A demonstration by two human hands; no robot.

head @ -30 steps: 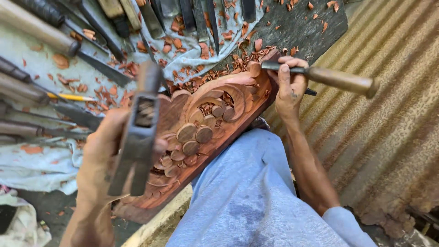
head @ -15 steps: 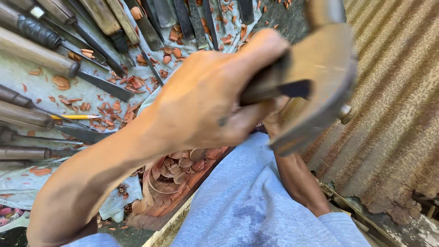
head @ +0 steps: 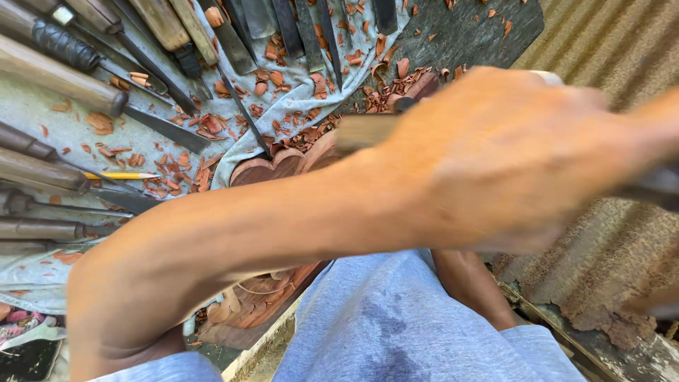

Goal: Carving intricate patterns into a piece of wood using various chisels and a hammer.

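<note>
My left arm sweeps across the whole view, and my left hand (head: pixel 509 152) is a blur at the right. It is closed around a hammer, of which only a dark part (head: pixel 654 185) shows at the right edge. Under the arm lies a reddish carved wooden panel (head: pixel 283 164), with its lower end (head: pixel 247 308) by my knee. A wooden tool handle (head: pixel 368 131) with a dark metal tip pokes out above the forearm at the panel's far end. My right hand is hidden behind the left arm; only its forearm (head: pixel 470 283) shows.
Several chisels and gouges (head: pixel 64 85) lie on a pale cloth (head: pixel 78 127) at the left, with a yellow pencil (head: pixel 120 175) and many red wood chips (head: pixel 212 127). Rusty corrugated sheet (head: pixel 615 247) runs along the right. My blue-clad leg (head: pixel 396 325) fills the lower middle.
My left hand has swung the hammer from the left side, up across the view and over to the right. It now covers the right hand and most of the panel.
</note>
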